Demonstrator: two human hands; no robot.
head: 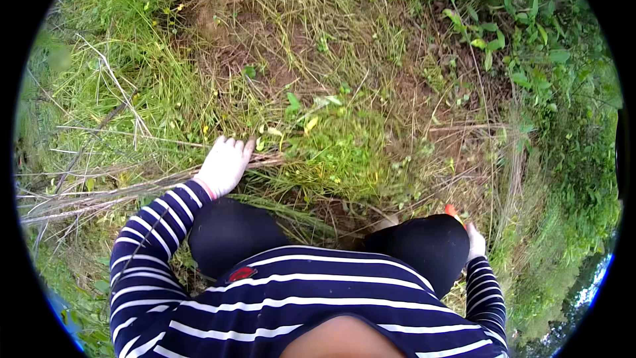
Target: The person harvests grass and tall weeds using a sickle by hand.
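Note:
My left hand [226, 164], in a whitish glove with a pinkish cuff, is closed over a bundle of long dry stalks [117, 194]. The stalks run out to the left, and their other ends [268, 159] show just past my fingers. A low tuft of green grass [338, 159] grows to the right of them. My right hand [475, 243] is beside my right knee, partly hidden. It holds an orange object [451, 211], perhaps a tool handle; the rest of it is out of sight behind the knee.
I am squatting with both knees [422, 243] bent in front of me. Cut or flattened grass lies over brown soil [278, 54] ahead. Taller grass [144, 59] stands at the left, with thin bare twigs [117, 82] in it. Leafy green plants [526, 20] fill the right side.

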